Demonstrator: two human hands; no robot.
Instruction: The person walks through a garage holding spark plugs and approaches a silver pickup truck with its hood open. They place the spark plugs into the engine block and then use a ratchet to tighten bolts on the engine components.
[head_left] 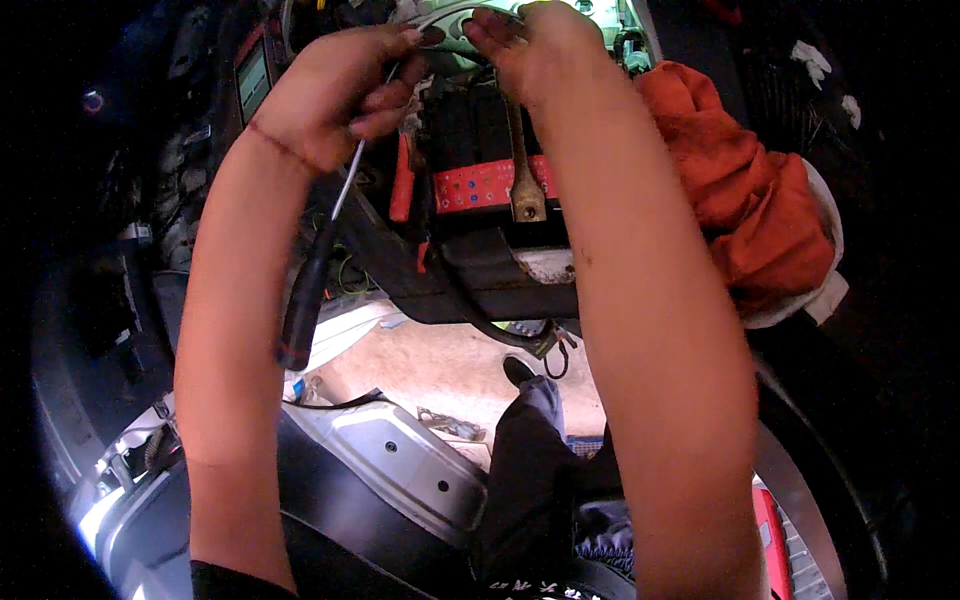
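My left hand [365, 90] is at the top, closed around the metal shaft of a screwdriver, whose black handle [308, 300] hangs down beside my forearm. Between my two hands a thin pale cable [455, 14] arches; the left fingertips touch its near end. To the right, my right hand [550, 50] has its fingers pinched together at the cable's other end. Just below the hands sits a battery with a red label [470, 187], and a rusty metal bar [527, 190] stands across it. The exact grip of the right fingertips is partly hidden.
An orange cloth [740, 190] is bunched to the right of my right forearm. Below the battery hangs a black cable [480, 315] with a loose end. A silver-grey body panel [400, 460] lies lower left. My leg and shoe [518, 371] show on the pale floor.
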